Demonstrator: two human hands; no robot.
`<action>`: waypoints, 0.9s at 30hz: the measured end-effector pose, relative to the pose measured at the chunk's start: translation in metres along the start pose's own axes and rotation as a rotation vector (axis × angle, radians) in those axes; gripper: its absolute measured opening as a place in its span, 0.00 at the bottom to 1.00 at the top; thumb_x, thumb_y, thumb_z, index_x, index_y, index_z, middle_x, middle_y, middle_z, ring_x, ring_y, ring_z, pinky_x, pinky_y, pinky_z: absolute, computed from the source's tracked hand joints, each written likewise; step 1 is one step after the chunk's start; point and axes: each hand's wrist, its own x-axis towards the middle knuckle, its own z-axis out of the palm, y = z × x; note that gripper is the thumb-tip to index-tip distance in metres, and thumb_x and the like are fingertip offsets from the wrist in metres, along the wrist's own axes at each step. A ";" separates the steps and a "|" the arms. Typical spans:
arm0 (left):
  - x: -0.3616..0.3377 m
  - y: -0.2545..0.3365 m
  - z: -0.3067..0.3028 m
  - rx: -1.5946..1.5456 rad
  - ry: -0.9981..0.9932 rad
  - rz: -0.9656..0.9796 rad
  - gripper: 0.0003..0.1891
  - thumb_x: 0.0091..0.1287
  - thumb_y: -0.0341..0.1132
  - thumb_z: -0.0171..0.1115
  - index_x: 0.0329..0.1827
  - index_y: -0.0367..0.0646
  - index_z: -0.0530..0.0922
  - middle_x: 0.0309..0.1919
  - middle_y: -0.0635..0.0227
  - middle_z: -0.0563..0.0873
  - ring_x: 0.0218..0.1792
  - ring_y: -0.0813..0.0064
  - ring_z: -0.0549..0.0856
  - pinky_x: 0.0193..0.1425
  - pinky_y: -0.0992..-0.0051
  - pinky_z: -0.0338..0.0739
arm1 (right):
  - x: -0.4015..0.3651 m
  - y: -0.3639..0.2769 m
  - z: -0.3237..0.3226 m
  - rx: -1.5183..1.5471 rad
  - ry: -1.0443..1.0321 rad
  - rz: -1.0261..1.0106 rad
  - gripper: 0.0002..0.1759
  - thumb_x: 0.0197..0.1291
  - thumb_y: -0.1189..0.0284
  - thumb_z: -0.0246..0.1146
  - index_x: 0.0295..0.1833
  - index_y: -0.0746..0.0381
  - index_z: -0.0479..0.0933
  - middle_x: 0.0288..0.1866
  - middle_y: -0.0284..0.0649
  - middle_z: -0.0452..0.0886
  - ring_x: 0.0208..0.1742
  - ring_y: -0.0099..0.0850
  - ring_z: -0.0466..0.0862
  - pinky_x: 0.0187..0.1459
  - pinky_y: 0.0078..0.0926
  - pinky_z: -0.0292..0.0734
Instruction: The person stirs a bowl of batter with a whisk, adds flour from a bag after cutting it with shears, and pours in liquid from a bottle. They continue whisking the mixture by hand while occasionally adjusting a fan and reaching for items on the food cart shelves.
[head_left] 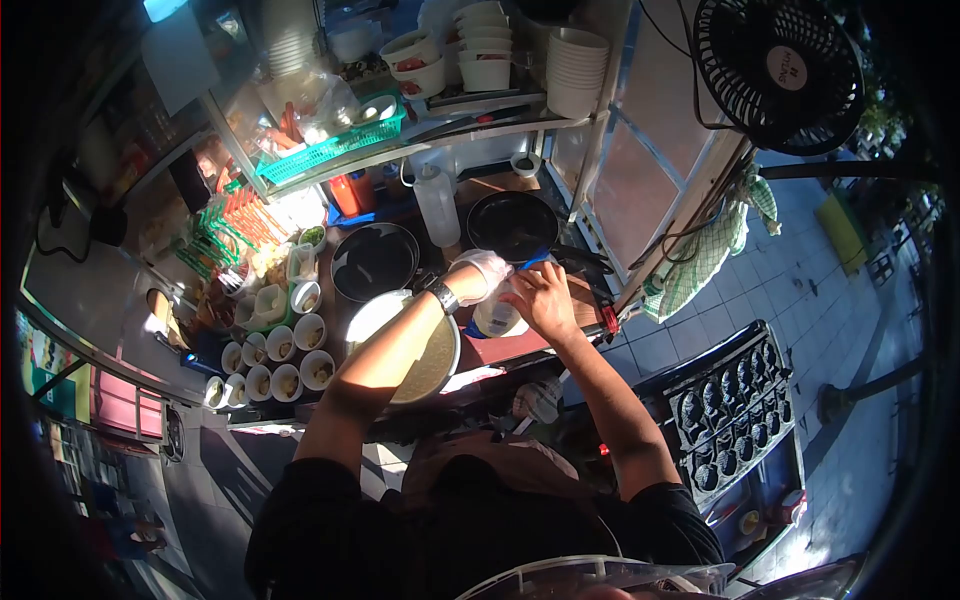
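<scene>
My left hand, in a thin white glove with a watch at the wrist, rests on the top of a pale plastic container standing on the counter. My right hand, bare, grips the same container from the right side, next to something blue at its top. Just beyond the hands sit two round black pans. Under my left forearm lies a large round pan of pale batter.
Several small white cups of filling stand at the left. A squeeze bottle stands between the pans. Stacked white bowls and green baskets fill the shelf above. A dark moulded iron lies at the right; a fan hangs overhead.
</scene>
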 end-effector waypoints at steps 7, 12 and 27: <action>-0.017 0.006 -0.011 -0.135 0.213 -0.015 0.09 0.73 0.40 0.57 0.46 0.47 0.82 0.39 0.62 0.84 0.46 0.55 0.86 0.50 0.59 0.81 | 0.004 0.011 0.023 0.128 -0.056 0.050 0.12 0.59 0.67 0.69 0.46 0.60 0.84 0.43 0.39 0.87 0.54 0.40 0.79 0.58 0.43 0.69; -0.026 0.003 -0.011 0.179 0.405 0.175 0.05 0.64 0.38 0.64 0.39 0.51 0.84 0.37 0.66 0.83 0.42 0.60 0.87 0.43 0.58 0.82 | 0.008 0.007 0.021 0.123 -0.063 0.091 0.11 0.62 0.67 0.67 0.45 0.61 0.86 0.44 0.39 0.88 0.54 0.39 0.79 0.59 0.44 0.68; -0.025 0.014 -0.019 -0.021 0.728 0.266 0.08 0.56 0.45 0.70 0.32 0.53 0.86 0.34 0.71 0.84 0.41 0.63 0.84 0.40 0.59 0.79 | 0.034 0.018 -0.013 0.421 -0.008 0.020 0.04 0.49 0.78 0.71 0.31 0.67 0.83 0.32 0.44 0.84 0.37 0.44 0.82 0.42 0.39 0.75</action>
